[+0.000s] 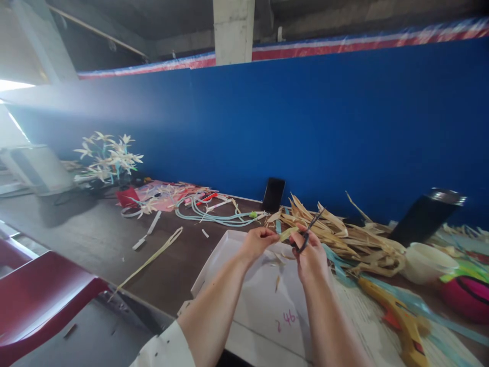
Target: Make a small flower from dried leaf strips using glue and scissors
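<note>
Over a white box lid (pixel 221 255), my left hand (pixel 259 243) pinches one end of a pale strip of corn husk (pixel 287 234). My right hand (pixel 311 255) has its fingers round a pair of dark scissors (pixel 305 238), whose blades point up and away. Its fingertips also meet the other end of the husk strip. A few small husk scraps (pixel 277 283) lie on the lid below. Just beyond my right hand spreads a heap of dried corn husks (pixel 344 232).
A yellow glue gun (pixel 401 316), a white bowl (pixel 426 262) and a tilted dark flask (pixel 426 214) are at the right. A phone (pixel 273 194) leans on the blue partition (pixel 324 122). Leftward are light-blue cords (pixel 214 219), husk flowers (pixel 114 155) and a red chair (pixel 46 300).
</note>
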`<state>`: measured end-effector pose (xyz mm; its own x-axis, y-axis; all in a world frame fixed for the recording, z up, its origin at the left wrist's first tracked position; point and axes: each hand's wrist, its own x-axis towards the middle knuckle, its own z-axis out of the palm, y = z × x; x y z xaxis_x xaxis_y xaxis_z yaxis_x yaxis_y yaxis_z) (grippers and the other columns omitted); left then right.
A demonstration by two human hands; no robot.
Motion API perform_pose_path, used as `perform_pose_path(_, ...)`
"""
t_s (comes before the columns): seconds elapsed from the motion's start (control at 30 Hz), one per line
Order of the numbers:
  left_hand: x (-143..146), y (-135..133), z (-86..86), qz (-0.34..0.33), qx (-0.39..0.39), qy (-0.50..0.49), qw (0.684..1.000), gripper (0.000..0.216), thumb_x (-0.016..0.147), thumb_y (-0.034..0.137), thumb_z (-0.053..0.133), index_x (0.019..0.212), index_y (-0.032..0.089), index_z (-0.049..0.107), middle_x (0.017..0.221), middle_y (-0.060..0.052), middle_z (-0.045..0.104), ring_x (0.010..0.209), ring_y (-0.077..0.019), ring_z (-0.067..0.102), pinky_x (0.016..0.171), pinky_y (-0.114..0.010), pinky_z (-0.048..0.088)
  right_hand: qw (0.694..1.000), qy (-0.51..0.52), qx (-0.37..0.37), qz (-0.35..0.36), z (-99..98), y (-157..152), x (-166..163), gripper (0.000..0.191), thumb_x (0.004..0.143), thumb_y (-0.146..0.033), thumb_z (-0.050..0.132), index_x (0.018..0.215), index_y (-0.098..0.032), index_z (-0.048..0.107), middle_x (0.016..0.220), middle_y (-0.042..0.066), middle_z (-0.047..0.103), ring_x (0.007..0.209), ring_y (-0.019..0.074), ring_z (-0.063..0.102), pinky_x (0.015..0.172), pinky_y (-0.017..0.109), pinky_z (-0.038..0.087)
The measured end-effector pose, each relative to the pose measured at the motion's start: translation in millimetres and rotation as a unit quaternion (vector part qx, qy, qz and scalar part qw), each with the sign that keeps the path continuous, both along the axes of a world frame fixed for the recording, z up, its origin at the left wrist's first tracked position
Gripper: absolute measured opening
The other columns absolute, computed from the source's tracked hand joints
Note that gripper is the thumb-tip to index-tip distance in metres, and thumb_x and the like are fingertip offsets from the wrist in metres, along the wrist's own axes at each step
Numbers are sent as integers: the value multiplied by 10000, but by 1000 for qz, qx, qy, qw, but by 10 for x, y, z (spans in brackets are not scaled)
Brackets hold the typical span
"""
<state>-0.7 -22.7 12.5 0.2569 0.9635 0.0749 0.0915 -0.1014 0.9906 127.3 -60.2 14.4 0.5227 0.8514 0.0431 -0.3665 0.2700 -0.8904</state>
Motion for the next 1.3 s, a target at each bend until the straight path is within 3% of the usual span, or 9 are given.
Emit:
perform_pose_path(0.2, -89, 14, 11, 25, 16, 31, 999, 285, 655, 395, 650, 758, 129, 656, 691, 0, 587, 625, -84, 483, 585, -198, 368, 999, -47, -24, -9, 7, -5, -16, 509, 505, -326, 789, 971, -186, 639, 589, -23, 588, 521, 97, 518, 398, 152, 307)
perform_pose_path(0.4, -89, -14, 27, -44, 3, -15, 999, 368, 631, 443, 660, 797, 114, 661, 638, -5, 570, 562, -76, 439, 532, -202, 324, 993, -100, -35, 46, 19, -34, -57, 514, 507, -336, 792, 975, -192, 637, 604, -28, 589, 516, 97, 503, 427, 183, 321)
perform_pose_path(0.8, -84, 34, -7, 20, -11, -28, 999, 262, 607, 386, 664, 678, 133, 663, 586, 10, 554, 537, -82, 420, 545, -227, 313, 989, -131, -38, 61, -81, -3, -23, 459, 536, -290, 768, 962, -205, 621, 567, -58, 540, 493, 71, 443, 446, 178, 310)
perform_pose_path(1.0, -125, 38, 37, 65, -55, -69, 994, 271, 587, 376, 680, 709, 134, 682, 573, 4, 548, 529, -83, 423, 533, -220, 318, 998, -37, -53, -6, -56, 11, 50, 487, 509, -295, 777, 957, -176, 627, 560, -31, 560, 492, 91, 473, 387, 163, 279)
perform_pose_path(1.1, -122, 3, 67, 58, -73, -83, 992, 280, 590, 356, 683, 745, 125, 697, 558, -2, 546, 510, -76, 401, 518, -217, 303, 996, 13, -62, -64, -25, 13, 86, 598, 490, -293, 784, 1047, -184, 596, 692, 15, 634, 589, 129, 558, 377, 152, 279)
perform_pose_path(1.17, -112, -11, 75, 49, -82, -93, 991, 278, 596, 337, 679, 767, 120, 704, 552, -2, 543, 500, -69, 384, 515, -216, 295, 994, 13, -77, -73, -9, 7, 87, 657, 490, -301, 783, 1104, -202, 574, 763, 34, 659, 670, 155, 599, 392, 150, 307)
perform_pose_path(1.3, -89, 3, 46, 24, -89, -107, 990, 323, 610, 326, 667, 845, 109, 707, 552, 0, 535, 488, -58, 362, 507, -211, 275, 993, -32, -96, -67, 13, -10, 50, 629, 486, -303, 775, 1083, -200, 605, 718, 26, 665, 702, 167, 620, 415, 149, 338)
